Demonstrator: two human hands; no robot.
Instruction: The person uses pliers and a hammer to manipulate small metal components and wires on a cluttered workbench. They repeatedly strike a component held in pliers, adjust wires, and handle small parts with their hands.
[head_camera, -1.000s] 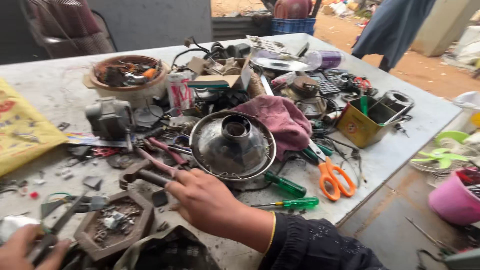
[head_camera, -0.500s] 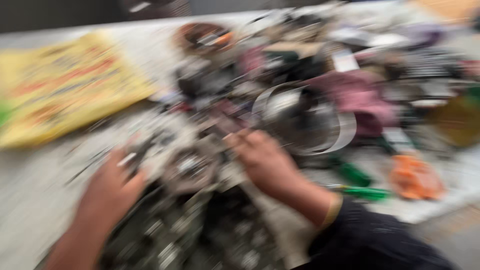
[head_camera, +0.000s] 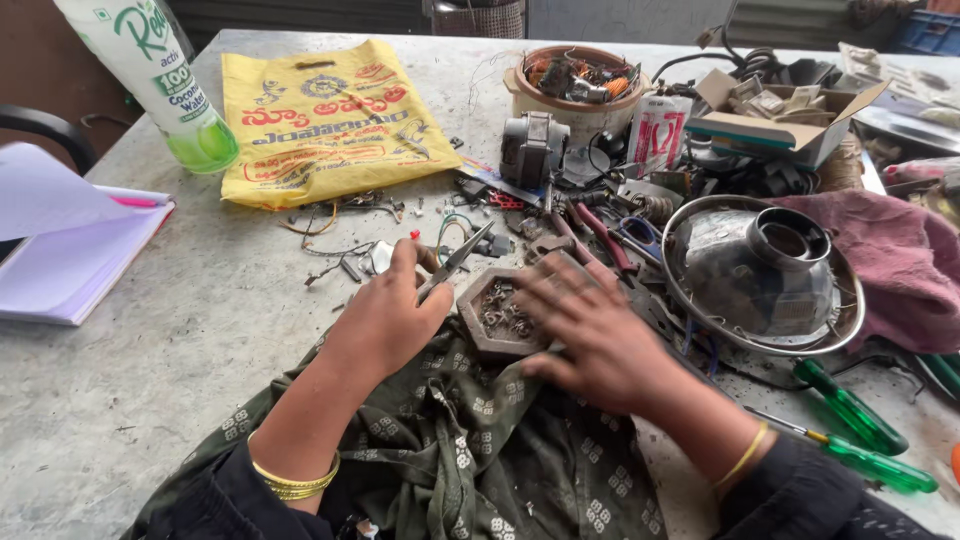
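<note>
Comparing this view with the one a second ago, the head has swung left: the yellow bag (head_camera: 335, 120) and the notebook (head_camera: 70, 250) now fill the left of the bench, and the orange scissors are out of sight at the right. Both hands have come in together over the small hexagonal tray (head_camera: 500, 318), which a second ago lay apart near the bench edge, close to the left hand, while the right hand rested by the pliers.

Now the left hand (head_camera: 385, 318) is closed around thin metal tweezers (head_camera: 455, 262), thumb up, the points aimed up and right, past the tray's far corner. The right hand (head_camera: 590, 335) lies flat and spread, its fingers (head_camera: 545, 290) touching the tray's right rim, holding nothing. The tray sits at the bench edge just above the patterned green cloth (head_camera: 470, 450), with a tangle of small metal bits inside.

Judging from this, the work has shifted from reaching among the clutter to fine picking inside the tray, one hand steadying and the other on the tool.

Red-handled pliers (head_camera: 600, 235) lie just beyond the right hand, the round metal bowl (head_camera: 760, 275) further right, and green screwdrivers (head_camera: 850, 420) near the right forearm.
</note>
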